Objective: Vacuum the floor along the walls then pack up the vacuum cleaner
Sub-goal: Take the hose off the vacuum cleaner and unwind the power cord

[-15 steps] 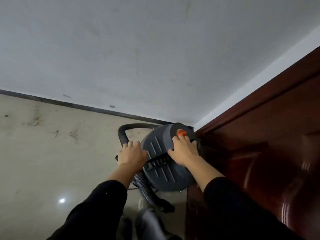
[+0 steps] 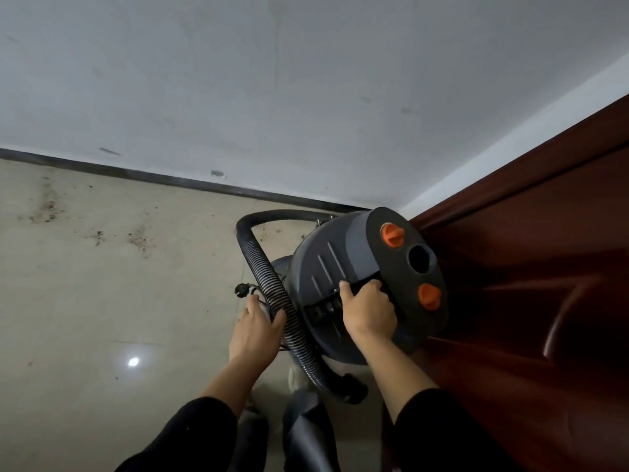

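A grey drum vacuum cleaner point(image 2: 326, 264) with a black top panel and two orange knobs point(image 2: 392, 234) stands in the corner against the door. My right hand point(image 2: 367, 310) grips the black carry handle on its lid. A ribbed black hose point(image 2: 272, 284) loops from the far side of the drum down its left side to a black cuff near my feet. My left hand point(image 2: 257, 330) curls around this hose beside the drum. The black power plug point(image 2: 242, 288) lies on the floor just beyond my left hand.
A dark red wooden door point(image 2: 527, 284) fills the right side. A white wall point(image 2: 272, 90) with a dark skirting strip point(image 2: 136, 175) runs behind. Dirt specks point(image 2: 47, 206) mark the beige tiled floor at left. My dark shoes point(image 2: 306, 434) stand below the vacuum.
My right hand left the orange knob and took the carry handle. My left hand dropped from the drum's side onto the hose. The vacuum's top panel now shows fully.
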`<state>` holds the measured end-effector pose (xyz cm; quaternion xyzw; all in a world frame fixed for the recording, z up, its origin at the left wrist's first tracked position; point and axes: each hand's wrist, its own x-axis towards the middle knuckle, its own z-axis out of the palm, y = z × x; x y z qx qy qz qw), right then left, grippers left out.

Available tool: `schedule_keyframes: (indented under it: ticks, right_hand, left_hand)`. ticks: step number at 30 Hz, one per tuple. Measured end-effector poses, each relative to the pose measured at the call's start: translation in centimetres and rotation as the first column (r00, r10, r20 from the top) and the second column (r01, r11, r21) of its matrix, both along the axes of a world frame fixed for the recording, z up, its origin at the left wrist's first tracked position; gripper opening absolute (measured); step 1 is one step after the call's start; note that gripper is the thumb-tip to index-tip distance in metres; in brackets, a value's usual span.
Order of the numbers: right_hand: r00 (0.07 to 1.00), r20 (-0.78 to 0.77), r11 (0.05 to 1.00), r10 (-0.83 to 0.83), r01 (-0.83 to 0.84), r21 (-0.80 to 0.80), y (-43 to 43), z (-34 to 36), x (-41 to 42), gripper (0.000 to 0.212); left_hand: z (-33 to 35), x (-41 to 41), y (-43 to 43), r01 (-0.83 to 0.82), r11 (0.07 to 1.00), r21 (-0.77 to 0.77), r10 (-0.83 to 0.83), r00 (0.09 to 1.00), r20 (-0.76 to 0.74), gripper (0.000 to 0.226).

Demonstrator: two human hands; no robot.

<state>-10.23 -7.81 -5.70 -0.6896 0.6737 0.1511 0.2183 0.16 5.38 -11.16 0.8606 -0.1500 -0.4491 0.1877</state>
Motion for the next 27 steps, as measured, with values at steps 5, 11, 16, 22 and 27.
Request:
schedule_keyframes:
  ticks: [5,11,16,22,27]
  right_hand:
    - [0.745,-0.133,0.724,0.653,-0.666,-0.177,-1.8,-0.1,-0.6,0.041]
    - [0.524,0.004,0.524,0.852,-0.852,0.016,-3.8,-2.1,-2.4,0.050]
    - [0.541,0.061,0.544,0.839,-0.838,-0.044,-4.2,-3.7,-1.8,0.045]
    - [0.581,0.159,0.595,0.798,-0.802,-0.057,-3.0,-4.4,-0.7,0.043]
    - [0.528,0.173,0.545,0.831,-0.835,-0.070,1.3,-4.8,1.8,0.044]
  left_hand:
    - [-1.2,-0.2,0.4,-0.012,0.998,-0.068,0.005,0.995,-0.099,0.050]
    - [-3.0,-1.2,0.0,-0.216,0.957,-0.192,0.191,0.971,-0.142,0.060]
    - [-4.4,-1.1,0.2,-0.307,0.914,-0.267,0.243,0.938,-0.249,0.057]
    - [-5.3,-0.3,2.0,-0.340,0.901,-0.270,0.271,0.927,-0.260,0.064]
    - [-5.0,2.4,6.8,-0.382,0.886,-0.262,0.285,0.895,-0.342,0.063]
